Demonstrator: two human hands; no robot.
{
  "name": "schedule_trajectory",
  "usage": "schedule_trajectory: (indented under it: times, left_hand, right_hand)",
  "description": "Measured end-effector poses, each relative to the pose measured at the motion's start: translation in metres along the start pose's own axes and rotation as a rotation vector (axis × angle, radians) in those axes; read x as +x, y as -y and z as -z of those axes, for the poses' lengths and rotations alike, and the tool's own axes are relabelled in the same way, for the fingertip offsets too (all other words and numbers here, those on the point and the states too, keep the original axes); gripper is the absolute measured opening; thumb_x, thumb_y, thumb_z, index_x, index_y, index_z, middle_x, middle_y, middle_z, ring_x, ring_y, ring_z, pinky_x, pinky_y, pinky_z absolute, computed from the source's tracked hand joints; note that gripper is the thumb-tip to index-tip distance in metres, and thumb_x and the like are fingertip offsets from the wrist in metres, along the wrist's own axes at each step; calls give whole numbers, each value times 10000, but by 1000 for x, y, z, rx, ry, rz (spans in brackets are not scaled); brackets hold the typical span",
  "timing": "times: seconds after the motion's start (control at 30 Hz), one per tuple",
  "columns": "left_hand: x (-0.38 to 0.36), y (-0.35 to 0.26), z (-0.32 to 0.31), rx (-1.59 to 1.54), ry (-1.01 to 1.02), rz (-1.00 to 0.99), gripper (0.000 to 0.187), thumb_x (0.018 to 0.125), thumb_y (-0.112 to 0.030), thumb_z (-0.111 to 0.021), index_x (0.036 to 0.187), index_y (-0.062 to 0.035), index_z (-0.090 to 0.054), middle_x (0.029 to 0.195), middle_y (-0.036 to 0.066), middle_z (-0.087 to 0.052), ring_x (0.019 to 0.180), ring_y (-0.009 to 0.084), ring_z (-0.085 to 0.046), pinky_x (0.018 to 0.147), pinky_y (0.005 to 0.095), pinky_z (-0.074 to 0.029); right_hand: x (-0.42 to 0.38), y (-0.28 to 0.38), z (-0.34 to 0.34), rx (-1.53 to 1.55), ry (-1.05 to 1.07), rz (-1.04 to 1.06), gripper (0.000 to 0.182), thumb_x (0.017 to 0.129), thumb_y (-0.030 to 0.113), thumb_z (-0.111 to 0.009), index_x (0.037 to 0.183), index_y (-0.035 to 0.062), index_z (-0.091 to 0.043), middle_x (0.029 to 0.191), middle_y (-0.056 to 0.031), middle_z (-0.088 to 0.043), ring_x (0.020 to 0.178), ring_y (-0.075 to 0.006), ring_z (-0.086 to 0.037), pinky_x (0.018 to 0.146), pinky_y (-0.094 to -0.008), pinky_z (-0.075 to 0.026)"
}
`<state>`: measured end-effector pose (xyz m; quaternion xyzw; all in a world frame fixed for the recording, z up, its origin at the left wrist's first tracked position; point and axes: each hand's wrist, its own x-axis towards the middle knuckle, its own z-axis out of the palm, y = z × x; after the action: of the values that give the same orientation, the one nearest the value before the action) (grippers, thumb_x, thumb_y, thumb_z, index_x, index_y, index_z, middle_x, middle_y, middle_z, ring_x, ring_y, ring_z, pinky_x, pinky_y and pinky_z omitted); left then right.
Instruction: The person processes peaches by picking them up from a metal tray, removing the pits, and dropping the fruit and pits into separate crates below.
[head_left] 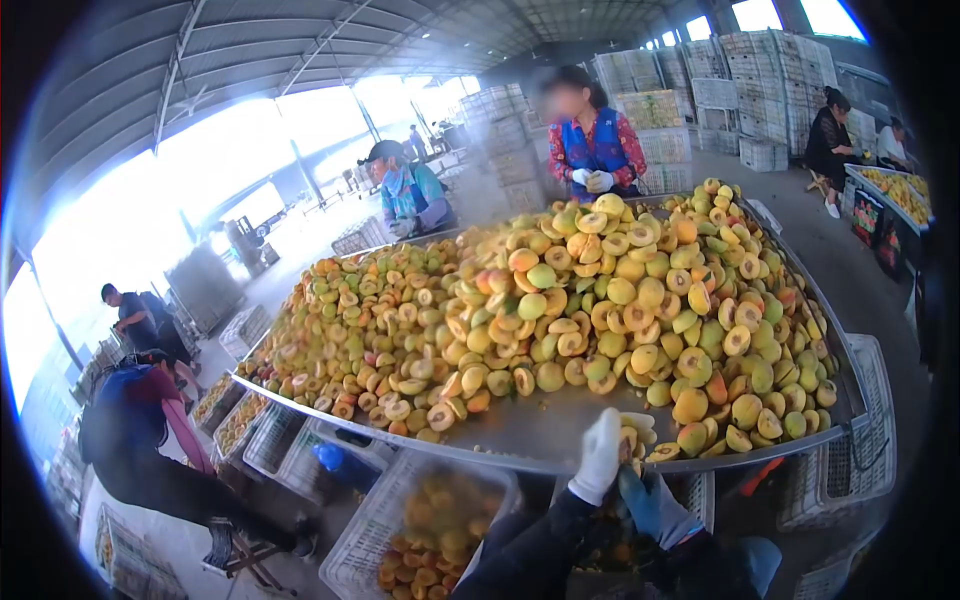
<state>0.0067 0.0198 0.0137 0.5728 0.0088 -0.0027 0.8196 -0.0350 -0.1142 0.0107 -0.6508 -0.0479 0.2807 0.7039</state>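
Observation:
My left hand (598,456), in a white glove, is at the near edge of a metal table (520,455), its fingers closed around a yellow peach piece (628,442). Just below and to the right is my right hand (648,502), in a blue and whitish glove, its fingers bent up towards the same piece. Whatever the right fingers grip is hidden. A big heap of halved yellow-green peaches (600,290) covers much of the tabletop, many with their hollow cut faces showing.
Below the table's edge stands a white crate (350,545) part filled with peach halves. Another crate (860,470) is at the right. Two co-workers (597,150) are across the table, and one person (150,440) bends over crates at the left. Stacked crates (760,90) line the back.

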Motion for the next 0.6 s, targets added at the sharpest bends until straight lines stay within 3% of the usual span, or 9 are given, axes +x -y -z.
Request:
schedule_trajectory:
  times: [0.07, 0.23, 0.27, 0.3, 0.33, 0.37, 0.4, 0.47, 0.6]
  left_hand:
    - [4, 9, 5, 8, 28, -32, 604, 1061, -403, -288, 1071, 77, -655, 852, 175, -688, 625, 175, -588, 548, 265, -505]
    - [1, 2, -1, -38, 52, 33, 548, 1074, -346, -311, 1054, 61, -677, 830, 120, -706, 627, 136, -589, 583, 263, -495]
    - [8, 9, 3, 51, 95, -58, 442, 1074, -298, -359, 1015, 24, -656, 829, 101, -691, 647, 132, -588, 582, 282, -497]
    - [16, 22, 11, 451, 8, -289, 294, 1060, -215, -406, 953, -21, -599, 813, 87, -658, 649, 136, -578, 577, 299, -493]
    - [20, 36, 18, 554, -4, -369, 205, 1046, -169, -438, 910, -48, -532, 793, 79, -617, 645, 141, -558, 567, 312, -477]
    - [16, 31, 10, 274, -8, -241, 241, 1055, -219, -445, 923, -48, -552, 764, 67, -597, 637, 137, -535, 555, 317, -458]
    - [21, 38, 14, 263, -11, -222, 520, 1077, -382, -391, 862, -12, -684, 690, 30, -644, 601, 79, -524, 570, 242, -445]
    - [22, 47, 17, 293, 17, -164, 631, 1050, -512, -408, 789, -10, -687, 645, 22, -622, 585, 82, -535, 562, 240, -440]
    - [25, 45, 22, 48, 172, -96, 686, 1017, -592, -429, 772, -3, -683, 637, 12, -603, 592, 87, -563, 557, 245, -438]
  right_hand:
    - [-10, 15, 0, 140, 52, -191, 393, 1016, 455, -512, 818, 118, -542, 616, 5, -515, 455, -130, -468, 429, -296, -394]
    - [-9, 8, 5, 187, 95, -259, 414, 1013, 518, -488, 853, 138, -524, 582, 9, -449, 427, -115, -398, 408, -286, -345]
    - [-9, 7, 4, 272, 154, -343, 432, 1013, 537, -474, 851, 140, -529, 573, 16, -427, 418, -114, -374, 397, -283, -326]
    - [-5, -5, 17, 475, 361, -398, 456, 1003, 568, -463, 864, 142, -543, 564, 25, -402, 416, -128, -359, 399, -284, -323]
    - [-2, -11, 20, 351, 268, -366, 435, 990, 570, -480, 898, 151, -554, 573, 22, -421, 432, -141, -389, 396, -292, -324]
    - [-2, -11, 21, 294, 226, -352, 434, 987, 578, -477, 888, 160, -545, 567, 26, -418, 425, -139, -383, 389, -296, -322]
    - [2, -16, 23, 275, 206, -351, 434, 984, 586, -475, 878, 170, -537, 561, 31, -414, 417, -137, -377, 382, -299, -320]
    - [6, -24, 26, 244, 189, -371, 434, 978, 603, -471, 858, 189, -520, 550, 40, -407, 401, -132, -366, 369, -306, -315]
    - [10, -31, 31, 228, 211, -426, 436, 965, 636, -463, 817, 226, -486, 527, 59, -394, 371, -123, -344, 343, -320, -305]
